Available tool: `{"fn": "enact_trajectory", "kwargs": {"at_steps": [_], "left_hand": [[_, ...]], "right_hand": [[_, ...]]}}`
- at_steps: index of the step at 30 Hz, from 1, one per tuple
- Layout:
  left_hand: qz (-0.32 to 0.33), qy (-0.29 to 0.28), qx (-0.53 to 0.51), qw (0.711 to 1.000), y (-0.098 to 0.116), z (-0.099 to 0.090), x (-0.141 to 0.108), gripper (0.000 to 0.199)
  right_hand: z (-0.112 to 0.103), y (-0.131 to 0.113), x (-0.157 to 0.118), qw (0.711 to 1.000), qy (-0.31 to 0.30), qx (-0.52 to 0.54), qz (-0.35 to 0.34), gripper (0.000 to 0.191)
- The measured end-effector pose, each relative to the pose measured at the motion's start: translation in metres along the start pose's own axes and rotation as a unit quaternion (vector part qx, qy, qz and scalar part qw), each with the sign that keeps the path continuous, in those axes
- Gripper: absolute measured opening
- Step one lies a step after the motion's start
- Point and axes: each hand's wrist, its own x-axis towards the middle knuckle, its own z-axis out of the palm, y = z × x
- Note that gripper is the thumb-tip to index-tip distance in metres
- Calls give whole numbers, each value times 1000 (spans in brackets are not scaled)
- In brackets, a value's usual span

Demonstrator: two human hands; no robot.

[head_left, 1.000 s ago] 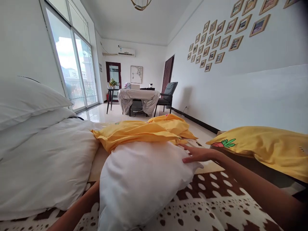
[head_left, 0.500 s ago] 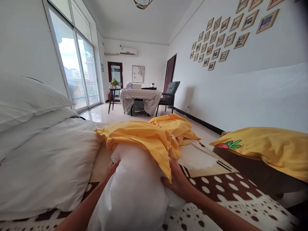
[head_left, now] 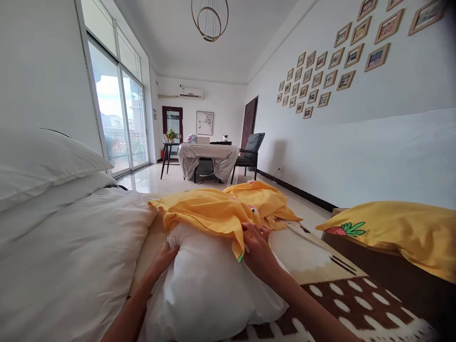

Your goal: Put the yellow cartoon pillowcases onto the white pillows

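A white pillow [head_left: 213, 280] lies in front of me, its far end covered by a yellow pillowcase [head_left: 203, 209]. At the pillow's left far corner, my left hand [head_left: 166, 256] is closed on the white fabric. My right hand [head_left: 257, 247] pinches the pillowcase's edge on the right, where a loose flap with a bit of green print hangs down. Some of its fingertips are hidden by the cloth. Beyond the pillowcase lies more crumpled yellow fabric [head_left: 263, 197].
White pillows [head_left: 71, 247] are stacked on the left. To the right, a yellow pillow with a carrot print [head_left: 395, 232] rests on a brown box-like surface. A brown and cream patterned blanket [head_left: 342, 294] spreads underneath. Farther off stand a covered table [head_left: 208, 152] and a black chair [head_left: 252, 149].
The view has tilted up. My right hand has risen from the pillow's side to the pillowcase's edge. The pillow has spread out flatter to the right, while my left hand stays at its corner.
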Motion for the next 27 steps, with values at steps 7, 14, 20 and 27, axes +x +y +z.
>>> {"fn": "enact_trajectory", "kwargs": {"at_steps": [7,14,20,27], "left_hand": [[444,44,88,891,66,-44,-77,52],[437,-77,70,894,77,-47,-92,15],[515,-8,31,856,86,-39,-93,27],[519,90,13,850,80,-46,-109,25]], "right_hand": [[-4,-95,22,962,7,159,-220,15],[6,-75,10,945,-3,257,-201,9],[40,2,16,988,116,99,3,34],[75,94,4,953,145,89,251,36]]}}
